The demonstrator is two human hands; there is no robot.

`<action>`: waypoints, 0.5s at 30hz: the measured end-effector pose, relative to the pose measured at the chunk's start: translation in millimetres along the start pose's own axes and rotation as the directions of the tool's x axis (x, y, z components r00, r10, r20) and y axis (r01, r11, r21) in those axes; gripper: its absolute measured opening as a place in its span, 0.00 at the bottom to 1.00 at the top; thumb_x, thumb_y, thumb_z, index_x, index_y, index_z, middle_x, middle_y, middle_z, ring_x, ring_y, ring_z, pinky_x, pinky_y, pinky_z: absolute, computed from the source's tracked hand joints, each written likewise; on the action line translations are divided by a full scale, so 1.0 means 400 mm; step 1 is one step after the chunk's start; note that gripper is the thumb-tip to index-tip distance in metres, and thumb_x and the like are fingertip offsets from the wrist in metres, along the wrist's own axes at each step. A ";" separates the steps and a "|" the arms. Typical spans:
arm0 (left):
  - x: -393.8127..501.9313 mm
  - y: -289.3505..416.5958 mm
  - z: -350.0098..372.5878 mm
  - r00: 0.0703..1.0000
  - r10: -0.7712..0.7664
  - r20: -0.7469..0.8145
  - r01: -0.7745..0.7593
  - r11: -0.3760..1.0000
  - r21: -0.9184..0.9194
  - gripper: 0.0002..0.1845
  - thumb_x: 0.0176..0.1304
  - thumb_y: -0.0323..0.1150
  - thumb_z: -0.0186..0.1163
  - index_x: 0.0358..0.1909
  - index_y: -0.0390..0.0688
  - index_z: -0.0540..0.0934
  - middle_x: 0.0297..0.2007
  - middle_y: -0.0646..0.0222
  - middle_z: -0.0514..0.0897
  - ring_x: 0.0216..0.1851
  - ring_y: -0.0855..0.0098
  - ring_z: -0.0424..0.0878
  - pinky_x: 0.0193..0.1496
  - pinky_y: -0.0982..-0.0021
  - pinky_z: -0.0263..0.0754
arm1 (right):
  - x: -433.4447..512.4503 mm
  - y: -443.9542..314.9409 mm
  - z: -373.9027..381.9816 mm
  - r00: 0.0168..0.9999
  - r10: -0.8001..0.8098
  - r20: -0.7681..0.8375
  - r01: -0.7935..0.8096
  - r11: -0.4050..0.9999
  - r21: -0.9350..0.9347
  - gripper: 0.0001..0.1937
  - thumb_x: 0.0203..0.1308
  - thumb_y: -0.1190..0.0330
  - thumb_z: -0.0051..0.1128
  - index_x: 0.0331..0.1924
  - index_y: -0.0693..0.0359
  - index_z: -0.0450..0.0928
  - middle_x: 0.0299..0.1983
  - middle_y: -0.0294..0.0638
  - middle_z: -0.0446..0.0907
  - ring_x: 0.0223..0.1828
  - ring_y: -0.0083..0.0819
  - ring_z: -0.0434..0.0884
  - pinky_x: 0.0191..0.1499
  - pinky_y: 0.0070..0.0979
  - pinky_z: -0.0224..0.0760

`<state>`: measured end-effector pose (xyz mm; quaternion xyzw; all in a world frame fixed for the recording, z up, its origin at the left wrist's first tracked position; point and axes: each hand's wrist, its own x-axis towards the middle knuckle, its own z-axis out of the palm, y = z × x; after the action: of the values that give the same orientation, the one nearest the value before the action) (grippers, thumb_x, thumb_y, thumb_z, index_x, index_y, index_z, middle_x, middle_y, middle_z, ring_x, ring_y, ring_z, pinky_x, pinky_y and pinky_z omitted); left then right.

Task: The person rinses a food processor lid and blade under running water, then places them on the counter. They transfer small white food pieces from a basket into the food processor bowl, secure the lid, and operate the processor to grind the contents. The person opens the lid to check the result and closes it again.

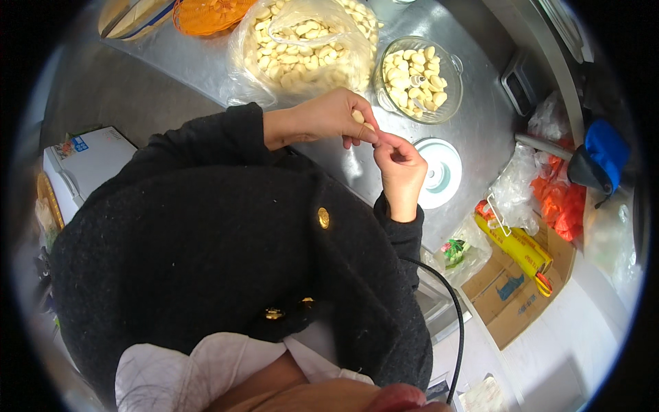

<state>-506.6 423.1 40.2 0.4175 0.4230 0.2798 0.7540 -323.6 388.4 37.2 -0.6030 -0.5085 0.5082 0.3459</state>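
Note:
My left hand (334, 119) is curled around peeled garlic cloves (358, 116), just below the big bag. Its thumb and fingertips meet those of my right hand (400, 167), which is pinched; whether anything is between its fingertips cannot be told. A clear plastic bag (242, 56) full of peeled garlic cloves lies open beyond my hands. To its right stands a glass chopper bowl (454, 98) with a handle, holding cloves around a central blade spindle (417, 81). A round white and pale green lid (447, 177) lies on the steel table, partly behind my right hand.
The steel table (355, 177) carries an orange woven basket (208, 15) at the far left. Plastic bags (561, 201), yellow rolls (509, 244) and a cardboard box (507, 304) are at the right. A black cable (460, 319) hangs beside my right side. A white chest freezer (95, 165) stands left.

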 end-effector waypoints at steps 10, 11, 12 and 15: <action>0.009 -0.014 0.067 1.000 -0.010 0.003 0.010 1.000 -0.017 0.10 0.54 0.29 0.67 0.34 0.33 0.81 0.22 0.67 0.81 0.20 0.79 0.77 0.23 0.80 0.72 | -0.017 0.014 -0.069 0.998 -0.021 0.053 0.019 0.999 0.032 0.07 0.52 0.81 0.59 0.36 0.68 0.82 0.23 0.31 0.79 0.25 0.12 0.73 0.29 0.11 0.67; 0.010 -0.015 0.071 1.000 -0.009 0.009 0.009 1.000 -0.029 0.10 0.54 0.29 0.67 0.35 0.33 0.81 0.22 0.66 0.81 0.20 0.79 0.77 0.23 0.80 0.72 | -0.013 0.013 -0.073 0.998 -0.025 0.057 0.022 0.999 0.041 0.07 0.52 0.81 0.59 0.36 0.68 0.82 0.23 0.32 0.80 0.25 0.12 0.73 0.29 0.11 0.67; 0.011 -0.015 0.074 1.000 -0.013 0.010 0.013 0.999 -0.037 0.10 0.54 0.28 0.67 0.35 0.32 0.81 0.22 0.66 0.81 0.21 0.78 0.77 0.23 0.80 0.72 | -0.010 0.012 -0.077 0.998 -0.028 0.061 0.025 0.998 0.050 0.07 0.52 0.81 0.58 0.36 0.68 0.82 0.24 0.32 0.80 0.25 0.12 0.74 0.30 0.11 0.68; 0.013 -0.016 0.078 0.999 0.037 -0.007 -0.038 0.995 -0.092 0.10 0.55 0.27 0.66 0.35 0.31 0.81 0.24 0.64 0.81 0.22 0.77 0.78 0.24 0.78 0.73 | -0.001 0.004 -0.090 0.993 -0.018 0.114 0.000 0.989 0.150 0.07 0.53 0.83 0.56 0.36 0.69 0.82 0.26 0.34 0.81 0.27 0.15 0.76 0.33 0.12 0.69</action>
<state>-476.2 411.8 41.6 0.3894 0.4040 0.3142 0.7658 -288.5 391.2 44.6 -0.5429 -0.4907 0.5771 0.3625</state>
